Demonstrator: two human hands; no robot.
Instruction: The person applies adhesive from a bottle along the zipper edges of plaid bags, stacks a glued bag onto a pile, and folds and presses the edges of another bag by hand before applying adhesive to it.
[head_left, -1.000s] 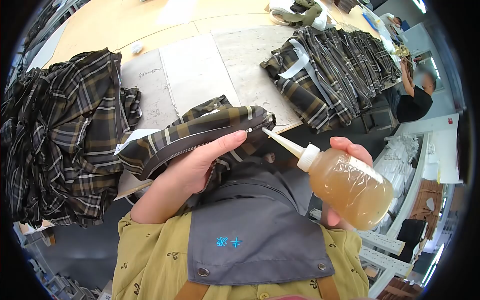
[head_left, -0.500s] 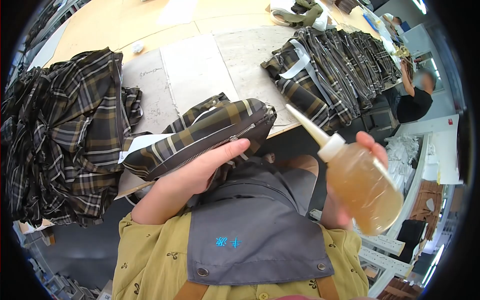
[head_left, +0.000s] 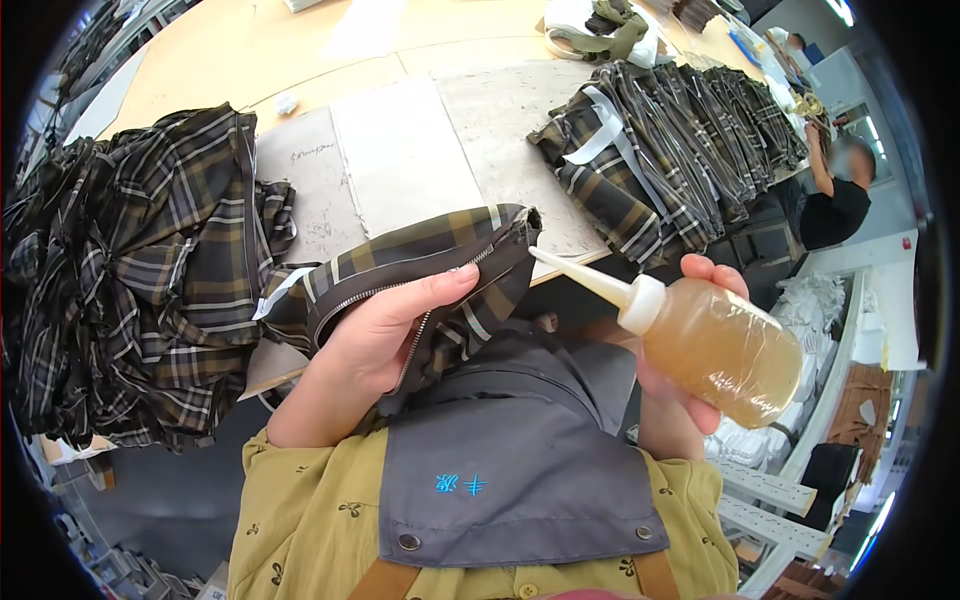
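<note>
A plaid garment piece [head_left: 430, 235] with a dark metal zipper lies over my left hand [head_left: 400, 320], which grips it with the thumb on top beside the zipper teeth. My right hand [head_left: 690, 385] is wrapped round a clear squeeze bottle [head_left: 725, 350] of amber liquid, its fingers partly hidden behind it. The bottle lies tilted, and its pale pointed nozzle ends close to the garment's upper right end; whether they touch I cannot tell. Part of the garment hangs below my left hand, in front of the grey apron [head_left: 520, 460].
A big heap of plaid garments [head_left: 170, 270] covers the table's left side. Folded plaid garments [head_left: 650, 150] stand in a row at the right of the table [head_left: 400, 150]. A person in black [head_left: 840, 200] is at the far right, near white racks [head_left: 770, 490].
The nozzle first moved away from the garment and has now come back near its end. In my left hand the garment has turned, and the zipper spreads open wider round the thumb.
</note>
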